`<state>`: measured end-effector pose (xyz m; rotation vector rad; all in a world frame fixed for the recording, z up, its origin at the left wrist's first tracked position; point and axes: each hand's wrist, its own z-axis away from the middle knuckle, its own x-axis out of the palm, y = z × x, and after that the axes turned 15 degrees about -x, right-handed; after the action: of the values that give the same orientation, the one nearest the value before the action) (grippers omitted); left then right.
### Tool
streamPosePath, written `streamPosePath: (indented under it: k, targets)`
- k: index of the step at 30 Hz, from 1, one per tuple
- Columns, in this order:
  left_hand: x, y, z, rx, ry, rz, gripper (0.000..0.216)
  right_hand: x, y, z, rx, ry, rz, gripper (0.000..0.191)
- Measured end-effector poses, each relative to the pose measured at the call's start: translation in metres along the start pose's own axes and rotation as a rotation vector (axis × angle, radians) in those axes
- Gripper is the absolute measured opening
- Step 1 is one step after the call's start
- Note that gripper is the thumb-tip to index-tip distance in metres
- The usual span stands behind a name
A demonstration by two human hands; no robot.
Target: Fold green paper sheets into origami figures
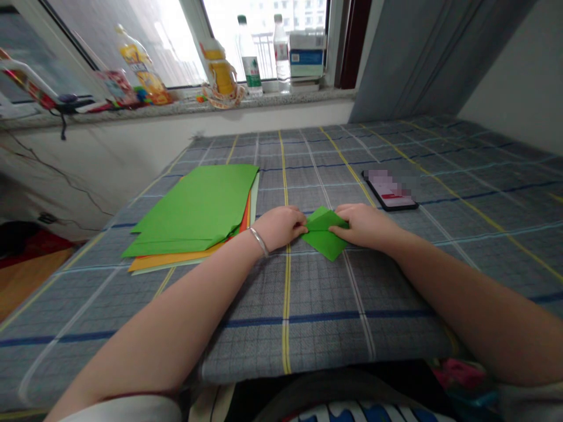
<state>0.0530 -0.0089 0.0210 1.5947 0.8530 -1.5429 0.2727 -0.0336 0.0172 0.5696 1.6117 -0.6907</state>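
A small green folded paper [328, 239] lies in front of me on the checked cloth, a crease running across its middle. My left hand [284, 225] grips its left corner with fingers closed; a silver bangle circles that wrist. On the opposite side, my right hand [363, 224] pinches the right corner, thumb on top. The fingers hide both side corners of the paper. Left of my hands rests a stack of coloured paper sheets [200, 202], green on top, with orange, red and pale green edges showing beneath.
A phone [390, 190] lies beyond my right hand. The grey checked cloth [246, 293] covers the surface. Along the windowsill [272, 101] stand a green-capped bottle [250, 61], another clear bottle [281, 55], a yellow bottle [222, 70] and a blue-and-white box [307, 57]. A grey curtain [404, 58] hangs at right.
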Motion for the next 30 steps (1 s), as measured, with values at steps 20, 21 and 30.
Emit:
streamPosePath:
  k: [20, 21, 30]
  targets:
    - [0.005, -0.017, -0.003, -0.146, -0.162, 0.12, 0.024, 0.01, 0.008, -0.006, 0.197, 0.06, -0.286, 0.034]
    - [0.006, -0.018, -0.004, -0.141, -0.17, 0.133, 0.024, 0.011, 0.009, -0.006, 0.204, 0.069, -0.28, 0.032]
    - [0.006, -0.021, -0.004, -0.114, -0.141, 0.114, 0.024, 0.017, 0.01, -0.013, 0.215, 0.077, -0.076, 0.029]
